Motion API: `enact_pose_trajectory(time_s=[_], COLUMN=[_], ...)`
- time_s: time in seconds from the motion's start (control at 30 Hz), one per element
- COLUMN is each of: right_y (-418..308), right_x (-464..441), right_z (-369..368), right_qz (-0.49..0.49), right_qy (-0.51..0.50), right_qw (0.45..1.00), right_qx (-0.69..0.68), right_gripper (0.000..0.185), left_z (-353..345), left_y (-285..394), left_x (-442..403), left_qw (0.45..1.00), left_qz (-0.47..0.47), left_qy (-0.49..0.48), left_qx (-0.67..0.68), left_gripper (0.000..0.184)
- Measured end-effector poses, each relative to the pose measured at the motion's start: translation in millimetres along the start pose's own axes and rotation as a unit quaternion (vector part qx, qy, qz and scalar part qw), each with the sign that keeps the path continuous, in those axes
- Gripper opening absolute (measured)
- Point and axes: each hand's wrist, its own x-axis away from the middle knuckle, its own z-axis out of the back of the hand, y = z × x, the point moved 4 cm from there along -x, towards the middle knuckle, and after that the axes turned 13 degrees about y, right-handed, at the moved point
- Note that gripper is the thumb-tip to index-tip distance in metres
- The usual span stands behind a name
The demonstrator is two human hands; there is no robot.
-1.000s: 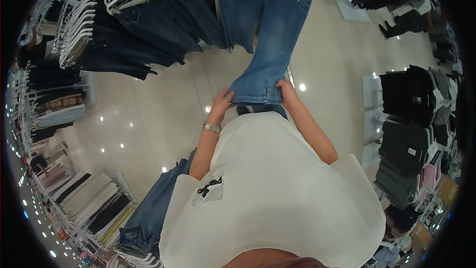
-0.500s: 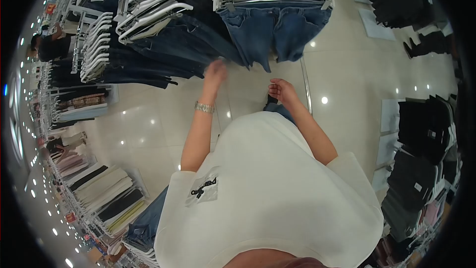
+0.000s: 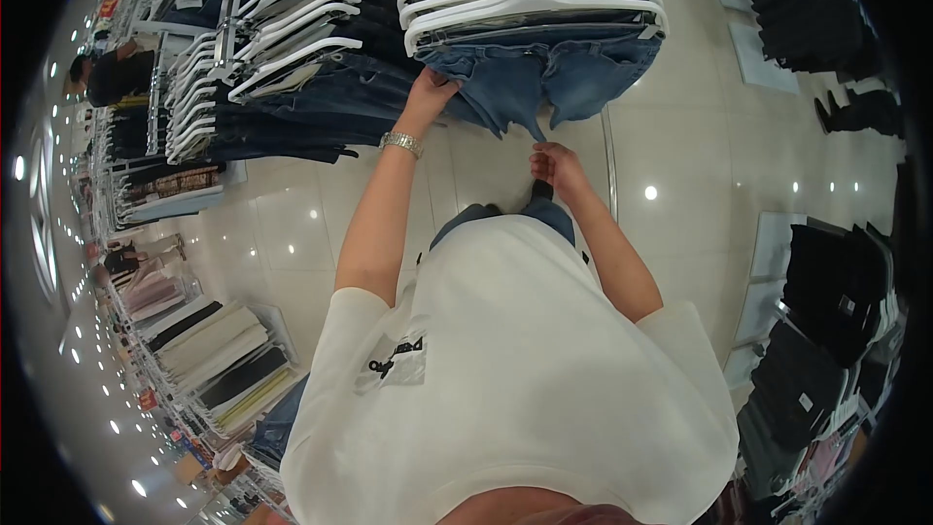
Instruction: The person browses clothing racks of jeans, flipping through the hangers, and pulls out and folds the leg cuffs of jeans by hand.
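Observation:
Blue jeans hang from white hangers on a rack at the top centre. My left hand is at the left edge of these jeans, its fingers against the denim and partly hidden. A silver watch is on that wrist. Just below the lower tip of the jeans is my right hand, its fingers curled; what they hold, if anything, is too small to tell. Dark jeans on more white hangers hang to the left.
Folded or hung garments line a rack at the lower left. Dark clothes hang on the right. A person stands at the upper left, and another person's dark-clad legs show at the right. Tiled floor lies between the racks.
The jeans leg that both hands held has been let go and hangs back with the others. My left hand has moved up to the jeans' left edge; my right hand stays low, fingers curled.

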Motion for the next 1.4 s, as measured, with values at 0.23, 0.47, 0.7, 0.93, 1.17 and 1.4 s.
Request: enact_pose_trajectory(time_s=[0.23, 0.47, 0.7, 0.93, 1.17, 1.4], right_y=[5.8, 28.0, 43.2, 63.2, 93.3, 121.9], right_x=[7.6, 24.6, 51.2, 62.8, 42.9, 54.5], right_z=[10.1, -0.6, -28.2, -46.0, -69.4, -38.2], right_qz=[0.003, 0.003, 0.015, 0.14, 0.5, 0.376], right_qy=[0.033, 0.062, 0.097, 0.195, 0.168, 0.3], right_qw=[0.999, 0.998, 0.995, 0.957, 0.772, 0.787], right_qx=[-0.004, 0.005, 0.024, 0.165, 0.354, 0.385], right_gripper=[0.029, 0.027, 0.027, 0.034, 0.045, 0.043], left_z=[-19.4, -21.2, -12.8, -25.2, -39.7, -40.2], left_y=[-57.1, -49.6, -43.8, -49.6, -6.9, 16.3], left_x=[12.6, 24.7, 7.0, 78.5, 148.7, 177.0], left_qw=[0.992, 0.969, 0.994, 0.977, 0.898, 0.912], left_qz=[-0.064, -0.126, -0.092, -0.172, -0.33, -0.29], left_qy=[0.11, 0.204, 0.066, -0.038, -0.23, -0.261], left_qx=[-0.005, -0.052, 0.005, -0.123, -0.177, -0.128], left_gripper=[0.05, 0.057, 0.04, 0.032, 0.035, 0.035])
